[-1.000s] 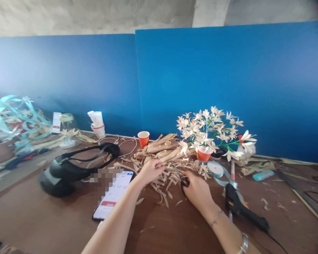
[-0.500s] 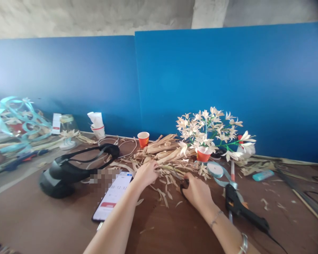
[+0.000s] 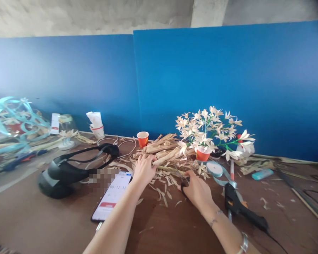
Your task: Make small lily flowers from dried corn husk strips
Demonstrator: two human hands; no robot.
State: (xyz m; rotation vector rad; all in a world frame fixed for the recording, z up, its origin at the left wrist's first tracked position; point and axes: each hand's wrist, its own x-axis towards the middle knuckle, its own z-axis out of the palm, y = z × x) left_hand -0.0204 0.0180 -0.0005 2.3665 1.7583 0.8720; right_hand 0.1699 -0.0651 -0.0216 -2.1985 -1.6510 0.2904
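My left hand [image 3: 144, 170] is over a heap of dried husks [image 3: 165, 152], its fingers closed on a pale husk strip [image 3: 167, 169] that stretches toward the right. My right hand [image 3: 198, 188] grips a pair of scissors [image 3: 183, 189] by the black handles. Their blades reach into the strips and are hard to make out. Small pale cuttings [image 3: 163, 197] lie scattered just in front of both hands. Behind my right hand, a red cup [image 3: 202, 154] holds a bunch of pale husk flowers [image 3: 198, 128] on green stems.
A black glue gun [image 3: 241, 208] and a blue ribbon roll [image 3: 215, 169] lie at the right. To the left are a phone [image 3: 112, 197] and a black strapped headset [image 3: 58, 180]. A red paper cup [image 3: 142, 139] stands behind the husks, before a blue partition [image 3: 214, 70].
My left hand has shifted slightly left and its fingers have spread a little over the husks. My right hand with the scissors has barely moved.
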